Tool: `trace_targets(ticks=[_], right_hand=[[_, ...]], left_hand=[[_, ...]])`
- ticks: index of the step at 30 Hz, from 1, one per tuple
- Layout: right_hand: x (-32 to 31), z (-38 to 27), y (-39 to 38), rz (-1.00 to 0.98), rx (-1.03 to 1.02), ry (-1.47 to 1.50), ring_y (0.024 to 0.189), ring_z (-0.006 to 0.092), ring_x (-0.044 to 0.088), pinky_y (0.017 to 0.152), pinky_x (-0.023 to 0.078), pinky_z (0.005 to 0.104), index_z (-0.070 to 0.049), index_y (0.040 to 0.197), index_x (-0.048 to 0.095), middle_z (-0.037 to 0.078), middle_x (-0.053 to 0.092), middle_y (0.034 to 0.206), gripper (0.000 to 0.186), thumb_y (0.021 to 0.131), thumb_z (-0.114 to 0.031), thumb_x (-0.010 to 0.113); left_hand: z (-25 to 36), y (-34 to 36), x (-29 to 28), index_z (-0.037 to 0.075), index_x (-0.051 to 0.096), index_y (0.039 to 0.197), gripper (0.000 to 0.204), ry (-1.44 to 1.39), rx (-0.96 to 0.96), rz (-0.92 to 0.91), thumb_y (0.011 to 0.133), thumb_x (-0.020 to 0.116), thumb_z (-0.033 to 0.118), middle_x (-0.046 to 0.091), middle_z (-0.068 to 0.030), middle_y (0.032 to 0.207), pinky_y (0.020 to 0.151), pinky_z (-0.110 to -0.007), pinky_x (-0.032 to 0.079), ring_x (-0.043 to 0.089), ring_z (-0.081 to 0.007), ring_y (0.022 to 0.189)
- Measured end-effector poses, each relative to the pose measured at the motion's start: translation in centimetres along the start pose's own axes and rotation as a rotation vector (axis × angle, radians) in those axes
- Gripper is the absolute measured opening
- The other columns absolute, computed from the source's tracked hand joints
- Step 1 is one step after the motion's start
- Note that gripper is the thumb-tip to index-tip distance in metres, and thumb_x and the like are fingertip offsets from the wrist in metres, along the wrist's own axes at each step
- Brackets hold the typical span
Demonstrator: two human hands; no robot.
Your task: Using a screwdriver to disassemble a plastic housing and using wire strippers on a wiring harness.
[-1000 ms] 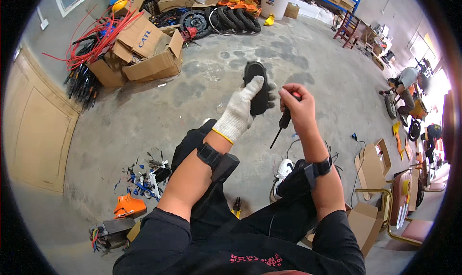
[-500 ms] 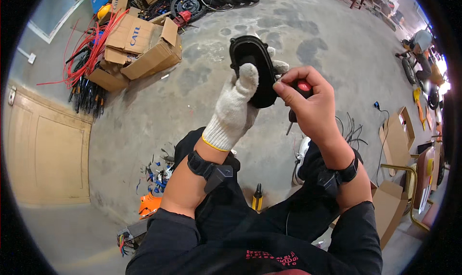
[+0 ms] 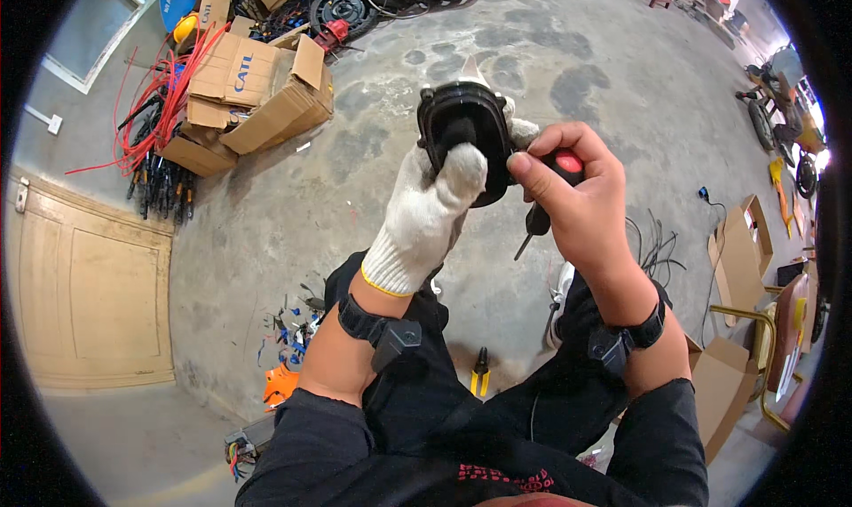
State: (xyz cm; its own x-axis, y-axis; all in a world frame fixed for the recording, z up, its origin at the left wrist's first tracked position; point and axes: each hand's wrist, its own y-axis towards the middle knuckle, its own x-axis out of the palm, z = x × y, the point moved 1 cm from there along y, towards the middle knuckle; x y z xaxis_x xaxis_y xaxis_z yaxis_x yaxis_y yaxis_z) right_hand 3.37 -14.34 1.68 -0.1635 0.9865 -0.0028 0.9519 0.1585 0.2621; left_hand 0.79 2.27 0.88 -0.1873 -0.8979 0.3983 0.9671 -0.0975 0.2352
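My left hand (image 3: 424, 207), in a white knit glove, is closed round a black, oval, hollow plastic housing (image 3: 444, 108), its thumb lying across the inside. The housing's cavity faces me, and small lugs stand along its rim. My right hand (image 3: 581, 196) is bare and curled round a screwdriver (image 3: 537, 220) with a black and red handle. The screwdriver's thin shaft points down and to the left, away from the housing. Right thumb and forefinger meet close to the housing's right edge; whether they pinch something small there I cannot make out.
Yellow-handled pliers (image 3: 480, 374) lie on the floor between my legs. Small blue and black parts (image 3: 293, 325) and an orange piece (image 3: 280, 385) lie to the left. Cardboard boxes (image 3: 266, 90) with red cables stand far left. A chair (image 3: 765, 347) and open cartons are at right.
The housing has tipped, so it looks shorter, and its upper end has come down slightly. The screwdriver's shaft has swung farther left and shows more. Both hands keep their grip.
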Motion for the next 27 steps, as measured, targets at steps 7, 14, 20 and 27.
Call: trace_targets(ticks=[7, 14, 20, 27], right_hand=[[0.0, 0.0, 0.0, -0.03, 0.027, -0.011, 0.079, 0.0052, 0.052, 0.072, 0.045, 0.0217, -0.004, 0.092, 0.063, -0.004, 0.059, 0.084, 0.023, 0.082, -0.013, 0.082], [-0.4, -0.1, -0.2, -0.059, -0.007, -0.056, 0.072, 0.0057, 0.056, 0.065, 0.047, 0.0209, -0.003, 0.095, 0.06, -0.002, 0.058, 0.082, 0.027, 0.083, -0.012, 0.082], [0.1, 0.4, -0.6, -0.083, 0.099, 0.191, 0.063, 0.0062, 0.055, 0.057, 0.045, 0.0214, -0.007, 0.099, 0.055, -0.002, 0.056, 0.076, 0.031, 0.085, -0.016, 0.081], [-1.0, 0.0, -0.4, -0.19, 0.196, 0.125, 0.062, 0.0061, 0.055, 0.054, 0.044, 0.0218, -0.009, 0.088, 0.05, -0.002, 0.058, 0.071, 0.032, 0.086, -0.018, 0.081]], left_hand=[[0.4, -0.6, 0.2, 0.001, 0.048, 0.139, 0.076, -0.014, 0.004, -0.015, 0.087, 0.073, 0.05, 0.061, -0.0138, 0.129, 0.104, -0.04, 0.048, 0.059, -0.0251, 0.12], [0.4, -1.0, 0.5, 0.002, 0.049, 0.138, 0.072, -0.058, -0.037, -0.035, 0.089, 0.072, 0.048, 0.061, -0.012, 0.129, 0.104, -0.04, 0.048, 0.06, -0.0249, 0.12], [0.2, -1.4, 0.4, 0.001, 0.051, 0.136, 0.065, 0.054, -0.032, -0.054, 0.092, 0.07, 0.045, 0.064, -0.0132, 0.124, 0.099, -0.039, 0.05, 0.062, -0.0243, 0.115], [0.5, -1.5, 0.8, -0.001, 0.054, 0.132, 0.062, -0.023, -0.062, -0.067, 0.092, 0.071, 0.042, 0.064, -0.0144, 0.123, 0.095, -0.04, 0.052, 0.063, -0.0248, 0.111]])
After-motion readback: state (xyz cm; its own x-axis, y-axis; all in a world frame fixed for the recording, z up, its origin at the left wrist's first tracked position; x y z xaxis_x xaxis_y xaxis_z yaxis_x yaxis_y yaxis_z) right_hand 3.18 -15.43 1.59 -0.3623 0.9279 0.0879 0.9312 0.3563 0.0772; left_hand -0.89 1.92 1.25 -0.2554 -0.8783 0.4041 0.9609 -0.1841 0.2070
